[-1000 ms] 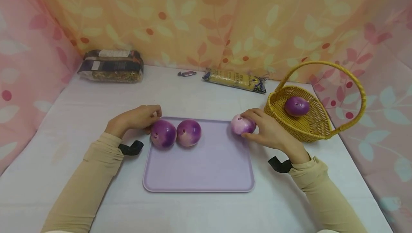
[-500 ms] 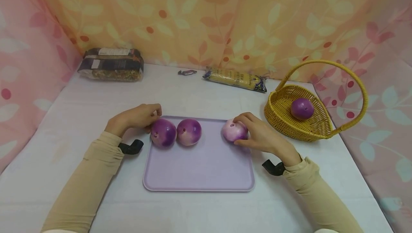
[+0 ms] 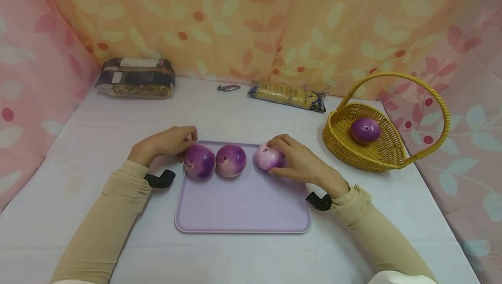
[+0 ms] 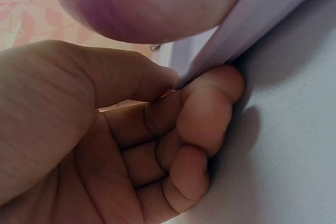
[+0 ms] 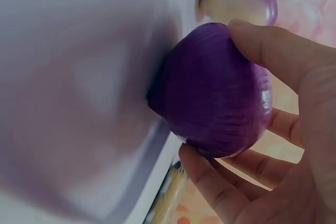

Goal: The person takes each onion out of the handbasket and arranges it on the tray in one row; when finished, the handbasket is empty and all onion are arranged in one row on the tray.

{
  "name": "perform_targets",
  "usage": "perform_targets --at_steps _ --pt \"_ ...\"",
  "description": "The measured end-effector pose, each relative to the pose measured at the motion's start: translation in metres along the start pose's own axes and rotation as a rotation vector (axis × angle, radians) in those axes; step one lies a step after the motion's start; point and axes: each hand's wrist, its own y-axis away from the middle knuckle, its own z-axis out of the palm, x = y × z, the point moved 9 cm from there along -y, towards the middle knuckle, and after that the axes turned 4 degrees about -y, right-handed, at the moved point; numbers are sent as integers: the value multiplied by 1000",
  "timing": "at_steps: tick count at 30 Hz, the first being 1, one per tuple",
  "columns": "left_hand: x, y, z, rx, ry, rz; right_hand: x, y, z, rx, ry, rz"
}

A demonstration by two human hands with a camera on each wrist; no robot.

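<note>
My right hand grips a glossy purple-and-white onion over the upper right part of the lilac tray. In the right wrist view the onion's dark purple pointed end faces the tray, thumb on one side and fingers on the other; whether it touches the tray I cannot tell. At the tray's upper left corner my left hand pinches the rim, the thumb against it and the fingers curled below, as the left wrist view shows. Two more onions, a left one and a middle one, sit side by side on the tray.
A yellow woven basket with a tall handle stands right of the tray, one purple onion inside. Along the back lie a dark food package, a small wrapped candy and a yellow noodle packet.
My right hand has carried its onion leftward from the tray's right edge toward the other two. The onion in the basket has rolled a little. My left hand has stayed in place.
</note>
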Motion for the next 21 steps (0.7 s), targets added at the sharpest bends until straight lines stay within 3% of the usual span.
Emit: perform_targets --at_steps 13,21 --pt "0 -1 0 -6 -7 -4 -20 -16 10 8 18 -74" --pt "-2 -1 1 -14 1 -7 -18 -17 11 -23 45 -30"
